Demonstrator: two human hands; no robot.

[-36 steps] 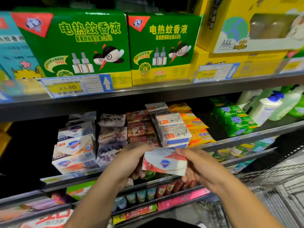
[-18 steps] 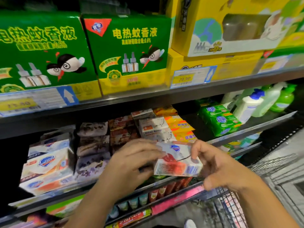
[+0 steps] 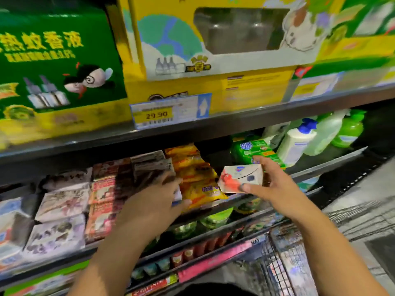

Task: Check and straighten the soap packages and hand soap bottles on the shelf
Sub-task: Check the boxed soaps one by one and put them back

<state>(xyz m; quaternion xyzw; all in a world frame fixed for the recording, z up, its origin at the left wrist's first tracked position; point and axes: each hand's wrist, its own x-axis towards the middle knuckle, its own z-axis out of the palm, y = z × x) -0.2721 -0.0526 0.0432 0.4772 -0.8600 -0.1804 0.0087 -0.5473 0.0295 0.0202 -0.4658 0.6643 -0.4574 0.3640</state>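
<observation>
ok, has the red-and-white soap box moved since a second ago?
Yes, rightward. The soap box was below-left of the yellow packets; now it is right of them, in front of the green packs, in the right hand.

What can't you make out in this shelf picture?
Head view, all of it:
Print on the soap box held by the right hand: motion blur.
Whether the left hand grips a box: it covers the stack.
Hand soap bottles: labels blurred, rear ones hidden by front ones.
White soap packages at left: cut by the frame edge.
</observation>
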